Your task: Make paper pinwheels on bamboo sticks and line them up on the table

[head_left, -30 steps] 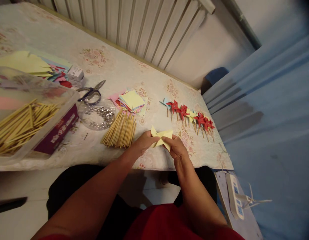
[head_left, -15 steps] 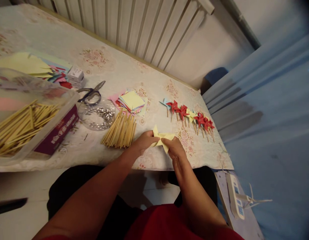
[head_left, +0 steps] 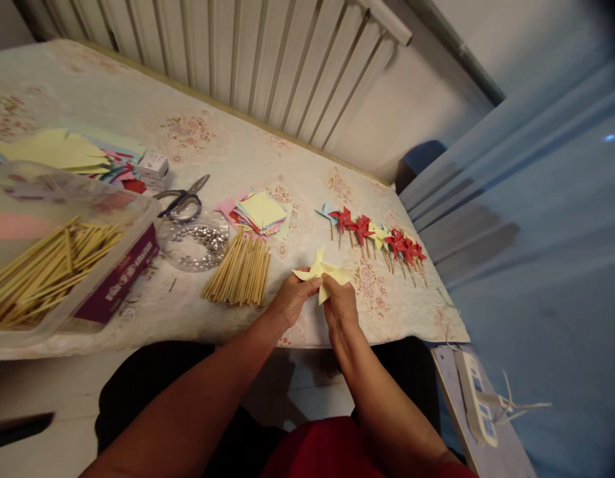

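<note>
A pale yellow paper pinwheel (head_left: 318, 265) is held over the near edge of the table, its pointed blades spread around the middle. My left hand (head_left: 293, 296) grips it from the left, thumb pressed near the centre. From the right, my right hand (head_left: 341, 299) pinches it, thumb also at the centre. No stick shows on this pinwheel; its underside is hidden by my fingers. Left of my hands lies a bundle of thin wooden sticks (head_left: 237, 272). Behind it is a stack of square coloured paper (head_left: 261, 211).
Finished pinwheels on sticks (head_left: 361, 230) lie in a row at the right. Scissors (head_left: 184, 198) rest behind a clear dish of small metal pieces (head_left: 194, 242). A plastic box (head_left: 119, 273) with more sticks stands left. A power strip (head_left: 476, 398) sits on a lower surface.
My hands have drawn closer together, with the left one shifted right and turned. The yellow pinwheel has rotated, so its blades point in different directions. The view has tilted slightly.
</note>
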Tool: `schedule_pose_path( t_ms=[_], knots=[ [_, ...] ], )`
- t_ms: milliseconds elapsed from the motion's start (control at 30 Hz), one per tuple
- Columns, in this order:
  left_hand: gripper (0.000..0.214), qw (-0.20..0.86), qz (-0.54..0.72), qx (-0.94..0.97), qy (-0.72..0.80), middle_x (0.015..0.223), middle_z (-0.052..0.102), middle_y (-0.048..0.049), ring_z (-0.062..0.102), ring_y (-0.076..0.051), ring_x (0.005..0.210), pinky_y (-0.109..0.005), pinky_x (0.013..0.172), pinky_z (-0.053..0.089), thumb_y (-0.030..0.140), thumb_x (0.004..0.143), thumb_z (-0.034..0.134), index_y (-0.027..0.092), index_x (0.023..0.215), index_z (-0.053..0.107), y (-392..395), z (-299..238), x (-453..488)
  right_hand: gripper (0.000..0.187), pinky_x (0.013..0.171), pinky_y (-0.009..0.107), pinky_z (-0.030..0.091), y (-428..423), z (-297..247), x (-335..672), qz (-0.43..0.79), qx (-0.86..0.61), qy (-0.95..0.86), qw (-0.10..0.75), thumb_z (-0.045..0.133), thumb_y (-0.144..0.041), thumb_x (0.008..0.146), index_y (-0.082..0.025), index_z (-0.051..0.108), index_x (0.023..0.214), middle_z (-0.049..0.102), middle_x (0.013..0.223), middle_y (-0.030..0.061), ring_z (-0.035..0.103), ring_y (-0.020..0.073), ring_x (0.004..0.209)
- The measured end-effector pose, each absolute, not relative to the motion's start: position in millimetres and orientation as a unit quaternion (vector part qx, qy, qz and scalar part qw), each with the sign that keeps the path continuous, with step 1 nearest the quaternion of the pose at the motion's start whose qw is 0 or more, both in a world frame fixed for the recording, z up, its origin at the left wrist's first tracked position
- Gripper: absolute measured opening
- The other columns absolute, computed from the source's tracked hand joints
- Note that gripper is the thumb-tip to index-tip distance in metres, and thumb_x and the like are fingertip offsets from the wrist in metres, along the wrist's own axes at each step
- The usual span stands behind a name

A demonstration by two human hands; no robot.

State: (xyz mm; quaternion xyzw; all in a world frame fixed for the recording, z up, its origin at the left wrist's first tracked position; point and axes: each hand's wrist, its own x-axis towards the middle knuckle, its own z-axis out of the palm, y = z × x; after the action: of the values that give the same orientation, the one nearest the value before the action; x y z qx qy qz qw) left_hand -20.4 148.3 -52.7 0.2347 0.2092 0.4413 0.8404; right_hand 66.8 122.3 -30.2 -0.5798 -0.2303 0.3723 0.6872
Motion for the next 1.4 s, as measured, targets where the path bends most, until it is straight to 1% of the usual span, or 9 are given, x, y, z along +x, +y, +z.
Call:
schedule_pose_path(
  t_ms=[133, 267, 367, 633, 767, 900, 1033, 1233, 1400],
  knots=[
    [0.031, 0.815, 0.457, 0.249, 0.254, 0.076, 0.064, 0.0002, 0.058, -0.012, 0.071, -0.025, 0.070, 0.044, 0.027, 0.065, 0.075, 0.014, 0.090, 0.061, 146, -53, -20, 0.020, 0.073, 0.029, 0.052, 121, -39, 57, 0.356, -0.610, -0.249, 0.662, 0.067, -0.025, 0.064, -0.017, 0.067, 0.083, 0.072, 0.084, 0.0022, 0.065, 0.0173, 0.074],
    [0.023, 0.802, 0.469, 0.241, 0.280, 0.070, 0.060, 0.0026, 0.054, -0.010, 0.064, -0.023, 0.064, 0.042, 0.025, 0.064, 0.072, 0.015, 0.080, 0.058, 147, -55, -19, 0.021, 0.075, 0.030, 0.053, 121, -43, 53, 0.354, -0.610, -0.251, 0.662, 0.067, -0.026, 0.066, -0.017, 0.068, 0.085, 0.072, 0.087, 0.0037, 0.066, 0.0182, 0.078],
    [0.021, 0.799, 0.476, 0.232, 0.286, 0.067, 0.057, 0.0035, 0.052, -0.010, 0.063, -0.023, 0.062, 0.041, 0.025, 0.063, 0.071, 0.016, 0.076, 0.057, 147, -57, -17, 0.023, 0.078, 0.031, 0.053, 121, -45, 53, 0.352, -0.612, -0.257, 0.660, 0.067, -0.029, 0.067, -0.017, 0.067, 0.087, 0.073, 0.090, 0.0048, 0.066, 0.0191, 0.082],
    [0.023, 0.789, 0.475, 0.221, 0.321, 0.067, 0.058, 0.0032, 0.053, -0.010, 0.062, -0.023, 0.059, 0.040, 0.023, 0.060, 0.070, 0.016, 0.078, 0.058, 149, -59, -16, 0.025, 0.084, 0.033, 0.052, 120, -43, 50, 0.385, -0.571, -0.234, 0.686, 0.070, -0.027, 0.064, -0.017, 0.067, 0.087, 0.072, 0.089, 0.0032, 0.067, 0.0193, 0.085],
    [0.022, 0.792, 0.470, 0.243, 0.304, 0.065, 0.058, 0.0031, 0.054, -0.011, 0.063, -0.024, 0.061, 0.041, 0.024, 0.061, 0.069, 0.017, 0.079, 0.059, 155, -60, -19, 0.026, 0.083, 0.033, 0.052, 116, -31, 57, 0.422, -0.573, -0.263, 0.651, 0.071, -0.029, 0.065, -0.019, 0.066, 0.089, 0.072, 0.093, 0.0037, 0.066, 0.0209, 0.089],
    [0.024, 0.802, 0.447, 0.274, 0.287, 0.069, 0.061, 0.0014, 0.056, -0.013, 0.064, -0.025, 0.063, 0.042, 0.027, 0.061, 0.070, 0.016, 0.080, 0.059, 159, -55, -25, 0.023, 0.072, 0.031, 0.052, 111, -19, 80, 0.493, -0.563, -0.284, 0.600, 0.073, -0.037, 0.069, -0.020, 0.068, 0.083, 0.070, 0.084, 0.0024, 0.063, 0.0183, 0.077],
    [0.017, 0.783, 0.419, 0.342, 0.308, 0.063, 0.056, 0.0030, 0.051, -0.011, 0.058, -0.024, 0.056, 0.037, 0.025, 0.062, 0.067, 0.017, 0.073, 0.057, 160, -52, -28, 0.023, 0.062, 0.027, 0.047, 109, -10, 101, 0.507, -0.580, -0.303, 0.561, 0.073, -0.041, 0.069, -0.019, 0.069, 0.076, 0.066, 0.072, 0.0007, 0.058, 0.0148, 0.066],
    [0.016, 0.753, 0.361, 0.429, 0.345, 0.059, 0.050, 0.0049, 0.044, -0.010, 0.052, -0.023, 0.051, 0.030, 0.024, 0.064, 0.067, 0.018, 0.071, 0.054, 159, -55, -29, 0.025, 0.055, 0.025, 0.039, 108, -10, 108, 0.478, -0.658, -0.341, 0.472, 0.078, -0.038, 0.059, -0.017, 0.068, 0.069, 0.065, 0.061, -0.0009, 0.053, 0.0117, 0.054],
    [0.014, 0.752, 0.340, 0.445, 0.347, 0.058, 0.051, 0.0050, 0.043, -0.009, 0.051, -0.023, 0.050, 0.029, 0.023, 0.065, 0.066, 0.017, 0.073, 0.055, 158, -53, -31, 0.018, 0.050, 0.023, 0.033, 109, -17, 106, 0.438, -0.690, -0.353, 0.455, 0.073, -0.032, 0.059, -0.017, 0.065, 0.063, 0.060, 0.055, -0.0039, 0.047, 0.0095, 0.047]
  ],
)
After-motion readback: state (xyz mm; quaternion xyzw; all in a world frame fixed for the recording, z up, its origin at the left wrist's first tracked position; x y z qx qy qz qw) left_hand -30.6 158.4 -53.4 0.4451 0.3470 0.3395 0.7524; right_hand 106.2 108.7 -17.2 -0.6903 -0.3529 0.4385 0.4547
